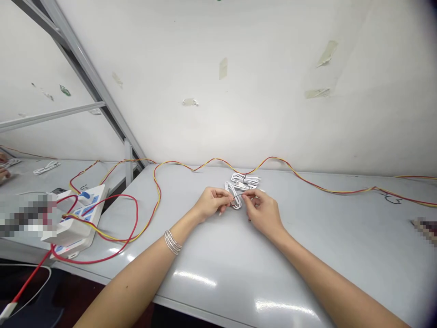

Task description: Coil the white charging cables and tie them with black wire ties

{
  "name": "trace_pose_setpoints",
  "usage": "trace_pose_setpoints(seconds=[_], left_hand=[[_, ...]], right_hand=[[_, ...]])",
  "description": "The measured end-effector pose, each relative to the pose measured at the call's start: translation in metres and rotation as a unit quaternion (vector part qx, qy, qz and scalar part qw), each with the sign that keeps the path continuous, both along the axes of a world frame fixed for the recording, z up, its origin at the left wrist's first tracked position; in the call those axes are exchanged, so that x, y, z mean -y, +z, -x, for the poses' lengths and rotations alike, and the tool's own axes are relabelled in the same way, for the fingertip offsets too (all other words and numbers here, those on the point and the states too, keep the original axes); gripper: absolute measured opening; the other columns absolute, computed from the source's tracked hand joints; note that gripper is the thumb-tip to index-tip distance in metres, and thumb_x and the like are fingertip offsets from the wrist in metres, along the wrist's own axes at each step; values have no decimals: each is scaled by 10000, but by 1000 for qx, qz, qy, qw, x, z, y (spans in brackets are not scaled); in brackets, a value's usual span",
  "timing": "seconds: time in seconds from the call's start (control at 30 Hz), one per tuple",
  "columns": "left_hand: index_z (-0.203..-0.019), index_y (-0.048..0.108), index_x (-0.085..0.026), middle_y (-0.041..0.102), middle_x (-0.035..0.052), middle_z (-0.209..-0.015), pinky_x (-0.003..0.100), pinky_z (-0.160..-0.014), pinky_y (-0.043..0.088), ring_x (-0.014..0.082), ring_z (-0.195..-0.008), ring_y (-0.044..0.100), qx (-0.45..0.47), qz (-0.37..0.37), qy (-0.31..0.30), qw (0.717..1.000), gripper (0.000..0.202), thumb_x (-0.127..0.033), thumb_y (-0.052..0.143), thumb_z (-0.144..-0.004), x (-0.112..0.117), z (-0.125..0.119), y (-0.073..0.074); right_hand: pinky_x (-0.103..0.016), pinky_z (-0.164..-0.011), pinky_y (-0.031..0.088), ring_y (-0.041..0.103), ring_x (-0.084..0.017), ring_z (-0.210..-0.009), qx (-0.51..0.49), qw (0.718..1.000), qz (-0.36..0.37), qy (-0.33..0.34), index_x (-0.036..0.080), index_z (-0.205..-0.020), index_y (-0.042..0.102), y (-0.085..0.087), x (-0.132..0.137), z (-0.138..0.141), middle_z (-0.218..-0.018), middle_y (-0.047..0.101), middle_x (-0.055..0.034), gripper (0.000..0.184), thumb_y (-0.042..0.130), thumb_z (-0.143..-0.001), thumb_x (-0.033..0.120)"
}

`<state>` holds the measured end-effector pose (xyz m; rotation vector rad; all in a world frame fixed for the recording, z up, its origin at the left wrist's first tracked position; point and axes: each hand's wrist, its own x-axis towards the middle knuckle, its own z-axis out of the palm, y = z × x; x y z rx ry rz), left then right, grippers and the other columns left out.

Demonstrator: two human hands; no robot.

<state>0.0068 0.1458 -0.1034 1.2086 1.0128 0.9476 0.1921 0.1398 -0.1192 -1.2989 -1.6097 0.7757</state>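
Note:
Both my hands meet over the middle of the grey table (307, 237). My left hand (212, 202) pinches one end of a thin black twist tie (239, 195), fingers closed. My right hand (261, 210) pinches the other end, fingers closed too. Between them lies a coiled white cable (232, 197), which the tie crosses. A second bundled white cable (246, 181), bound with a black tie, lies just behind on the table. A silver bracelet (172, 242) is on my left wrist.
A red and yellow wire (273, 159) snakes along the wall edge. A white power strip (80, 218) with red leads sits at the left table edge. More white cables (46, 167) lie on the neighbouring table, where another person's hand (3, 166) shows at the far left.

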Motion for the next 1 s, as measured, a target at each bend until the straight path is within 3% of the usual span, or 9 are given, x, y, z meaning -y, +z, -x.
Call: trace_pose_setpoints(seconds=[0.17, 0.57, 0.8, 1.0], left_hand=[[-765, 691, -95, 607, -2, -600, 215, -417, 375, 65, -425, 485, 15, 4, -10, 1000, 322, -382, 799, -670, 0, 0, 1], [-745, 657, -97, 643, 20, -657, 228, -437, 440, 86, -456, 538, 57, 17, 23, 998, 298, -332, 796, -625, 0, -2, 3], [-760, 658, -94, 659, 33, -667, 218, -424, 415, 74, -442, 512, 49, 2, 21, 999, 294, -339, 781, -656, 1, -1, 3], [-747, 642, -108, 647, 22, -639, 226, -437, 434, 89, -447, 534, 36, 4, 16, 999, 266, -323, 761, -648, 0, -1, 2]], right_hand=[[-273, -501, 441, 555, -149, -498, -8, 1000, 20, 4, 165, -897, 664, 2, 1, 1, -667, 660, -51, 310, 576, -844, 457], [-263, -461, 451, 540, -117, -525, -43, 998, 14, 41, 163, -1011, 684, -2, -2, -1, -959, 688, -105, 384, 605, -844, 500], [-264, -424, 418, 507, -113, -454, -98, 993, 53, 31, 161, -1011, 690, -3, -4, -1, -785, 668, -51, 409, 666, -793, 506], [-264, -448, 411, 498, -109, -476, -77, 995, 36, 49, 159, -1054, 699, -2, -2, -2, -843, 673, -60, 368, 625, -795, 409]])
